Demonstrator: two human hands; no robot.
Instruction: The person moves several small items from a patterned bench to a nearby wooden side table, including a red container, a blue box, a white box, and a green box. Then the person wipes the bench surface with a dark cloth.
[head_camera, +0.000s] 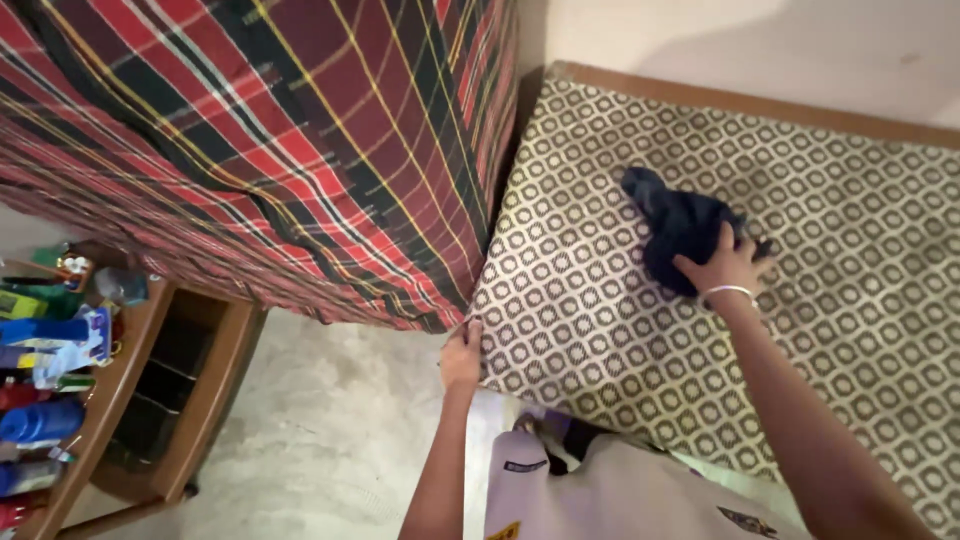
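A dark blue crumpled cloth lies on a mattress with a brown and cream geometric cover. My right hand rests on the cloth's near edge, fingers pressed onto it; a white bangle circles the wrist. My left hand pinches the near left corner of the patterned cover, at the spot where a red, black and yellow plaid sheet hangs down beside the mattress.
A wooden shelf unit at the left carries several bottles and containers, some blue. A pale concrete floor runs between shelf and mattress. A light wall stands behind the bed.
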